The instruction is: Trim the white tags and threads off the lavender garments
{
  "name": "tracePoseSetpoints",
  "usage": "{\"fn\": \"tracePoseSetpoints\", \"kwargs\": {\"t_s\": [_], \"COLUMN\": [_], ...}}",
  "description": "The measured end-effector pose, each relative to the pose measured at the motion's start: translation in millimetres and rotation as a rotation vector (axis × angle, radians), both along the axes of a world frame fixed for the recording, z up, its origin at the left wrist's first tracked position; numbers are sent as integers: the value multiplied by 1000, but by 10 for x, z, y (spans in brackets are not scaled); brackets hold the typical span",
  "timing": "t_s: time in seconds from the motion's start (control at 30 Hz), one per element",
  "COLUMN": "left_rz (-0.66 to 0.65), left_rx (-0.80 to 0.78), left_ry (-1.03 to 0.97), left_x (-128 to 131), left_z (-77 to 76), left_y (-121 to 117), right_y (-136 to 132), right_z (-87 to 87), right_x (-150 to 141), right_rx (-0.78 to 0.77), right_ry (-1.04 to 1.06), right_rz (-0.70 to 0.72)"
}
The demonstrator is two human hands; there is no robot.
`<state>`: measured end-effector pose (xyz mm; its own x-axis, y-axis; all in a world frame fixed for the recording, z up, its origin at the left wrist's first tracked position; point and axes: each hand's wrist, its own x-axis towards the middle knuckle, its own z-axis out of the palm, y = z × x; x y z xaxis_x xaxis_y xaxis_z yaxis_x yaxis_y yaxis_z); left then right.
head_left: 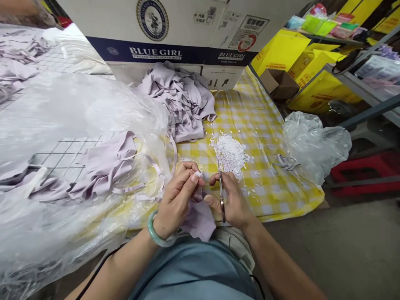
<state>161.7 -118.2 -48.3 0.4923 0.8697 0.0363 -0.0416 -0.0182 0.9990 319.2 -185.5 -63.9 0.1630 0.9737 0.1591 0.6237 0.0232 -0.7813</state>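
Note:
My left hand (176, 198), with a green bangle on the wrist, pinches a small white tag on a lilac garment (200, 218) that hangs down over my lap. My right hand (231, 200) grips small scissors (221, 189), blades pointing away from me, right beside the tag. Just beyond the hands lies a heap of tiny white cut pieces (230, 152) on the yellow checked tablecloth (265, 137).
A pile of lilac garments (183, 98) lies against a Blue Girl cardboard box (175, 37). A large clear plastic bag (62, 137) with more lilac garments covers the left. A crumpled plastic bag (312, 143) sits at the table's right edge. Yellow boxes (300, 62) and shelves stand at right.

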Motion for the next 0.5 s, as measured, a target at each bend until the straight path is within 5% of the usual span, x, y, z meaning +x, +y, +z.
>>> {"fn": "tracePoseSetpoints", "kwargs": {"t_s": [0.17, 0.5], "left_rz": [-79, -134], "left_rx": [124, 249], "left_ry": [84, 139], "left_x": [155, 258], "left_z": [-121, -213], "left_y": [-108, -143], "right_y": [-152, -227], "right_z": [70, -12], "right_x": [182, 216], "right_rx": [-88, -118], "right_ry": [-231, -219], "right_rz": [32, 26]}}
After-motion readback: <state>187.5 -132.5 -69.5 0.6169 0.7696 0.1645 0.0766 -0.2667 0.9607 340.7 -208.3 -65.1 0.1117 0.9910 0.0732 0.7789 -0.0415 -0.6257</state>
